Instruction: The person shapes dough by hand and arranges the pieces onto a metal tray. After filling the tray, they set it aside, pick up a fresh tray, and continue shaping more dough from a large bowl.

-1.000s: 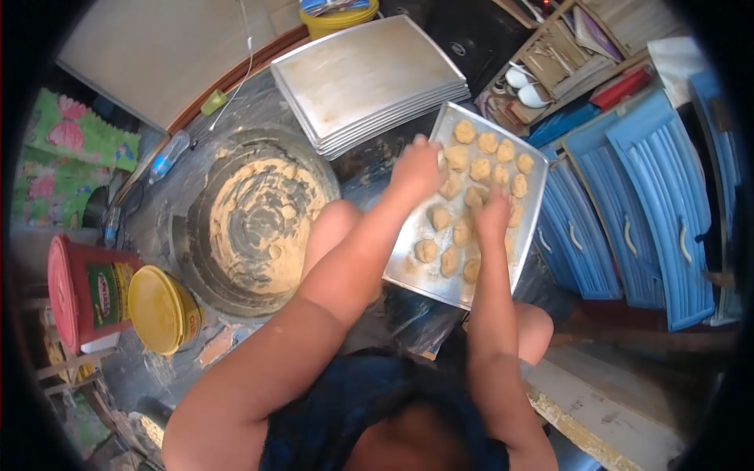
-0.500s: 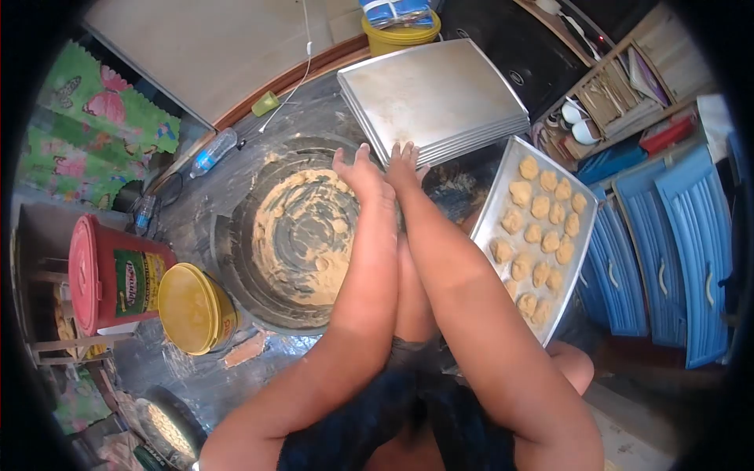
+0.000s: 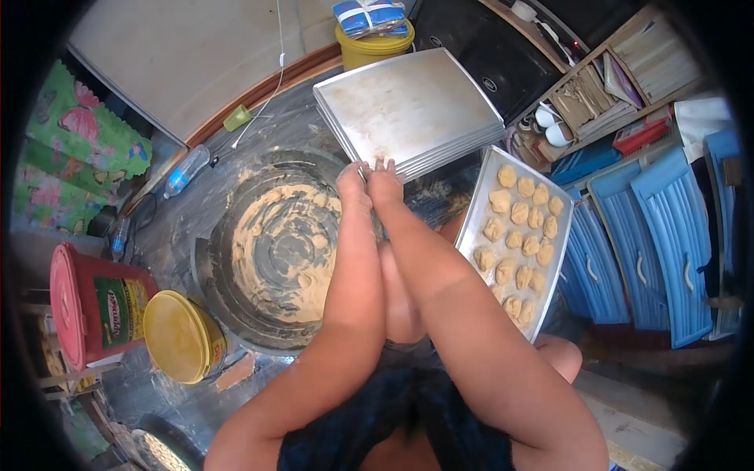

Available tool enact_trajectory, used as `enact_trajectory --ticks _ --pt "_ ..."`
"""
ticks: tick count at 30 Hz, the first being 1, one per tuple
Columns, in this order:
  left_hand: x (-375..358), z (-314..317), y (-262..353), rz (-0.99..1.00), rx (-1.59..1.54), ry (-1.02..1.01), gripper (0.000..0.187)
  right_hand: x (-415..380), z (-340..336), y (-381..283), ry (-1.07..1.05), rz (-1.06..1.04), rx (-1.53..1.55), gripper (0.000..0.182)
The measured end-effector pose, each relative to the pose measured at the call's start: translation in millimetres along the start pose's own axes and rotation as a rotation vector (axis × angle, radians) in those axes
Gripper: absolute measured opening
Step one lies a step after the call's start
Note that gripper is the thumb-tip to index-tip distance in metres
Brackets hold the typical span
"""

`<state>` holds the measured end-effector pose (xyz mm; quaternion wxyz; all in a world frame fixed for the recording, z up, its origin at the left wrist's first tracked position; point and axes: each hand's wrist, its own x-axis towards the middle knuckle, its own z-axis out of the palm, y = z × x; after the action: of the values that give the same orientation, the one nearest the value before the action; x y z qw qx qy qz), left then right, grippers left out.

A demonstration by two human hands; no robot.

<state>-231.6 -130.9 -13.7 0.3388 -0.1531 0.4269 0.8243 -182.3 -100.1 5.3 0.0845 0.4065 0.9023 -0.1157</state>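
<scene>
A stack of metal trays (image 3: 412,106) lies upside down on the floor ahead. My left hand (image 3: 353,185) is at the near corner of the stack, its fingers curled around the edge. Beside it, my right hand (image 3: 385,182) has its fingertips over the top tray's near edge, the thumb hidden. Left of my arms is a wide dark basin (image 3: 206,271) with pale dough (image 3: 314,286) smeared inside. On the right, a metal tray (image 3: 554,294) holds rows of dough pieces (image 3: 514,239).
A yellow bucket (image 3: 177,337) and a red bucket (image 3: 71,306) stand at the left. Farther off are a plastic bottle (image 3: 187,171), a green cup (image 3: 236,118) and a yellow tub (image 3: 373,51). Blue drawers (image 3: 660,243) and a wooden shelf (image 3: 585,98) are at the right.
My hands have closed in on the near edge of the tray stack; the fingers that were spread are now at the edge. The whole view has shifted slightly.
</scene>
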Motion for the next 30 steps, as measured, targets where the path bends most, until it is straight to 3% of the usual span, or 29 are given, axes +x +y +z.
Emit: enact_trajectory --ticks 4,6,8,11,13,16,20,26,28,30 --pt "-8.5 -4.0 7.9 -0.137 0.108 -0.047 0.029 -7.4 6.7 11.7 0.088 -0.067 0.143 0.046" --pt "-14.4 -2.5 12.0 -0.132 0.225 -0.036 0.036 -7.0 11.0 18.5 0.489 0.276 0.627 0.057" --pt "-14.8 -7.6 11.7 -0.144 0.340 -0.071 0.051 -2.0 21.7 28.0 0.523 0.298 0.705 0.060" --pt "-6.9 -13.4 4.3 -0.158 0.366 -0.063 0.051 7.0 26.3 34.4 0.545 0.319 0.824 0.066" --pt "-12.8 -11.9 7.0 -0.192 0.359 -0.090 0.049 19.7 31.7 31.6 0.638 0.432 1.167 0.069" --pt "-22.8 -5.1 8.9 -0.251 0.360 -0.117 0.041 23.6 26.8 37.9 0.616 0.551 1.395 0.071" --pt "-18.2 0.3 5.8 -0.249 0.345 -0.072 0.040 24.5 30.9 47.5 0.639 0.498 1.510 0.074" --pt "-4.5 -1.2 -5.4 -0.198 0.305 -0.191 0.047 33.3 31.0 52.5 0.642 0.555 1.504 0.080" --pt "23.7 -8.1 -24.4 -0.161 0.345 -0.060 0.050 39.7 34.6 55.3 0.649 0.551 1.481 0.080" --pt "32.3 -10.9 -30.9 -0.185 0.299 -0.069 0.051 39.2 37.1 56.1 0.651 0.555 1.461 0.081"
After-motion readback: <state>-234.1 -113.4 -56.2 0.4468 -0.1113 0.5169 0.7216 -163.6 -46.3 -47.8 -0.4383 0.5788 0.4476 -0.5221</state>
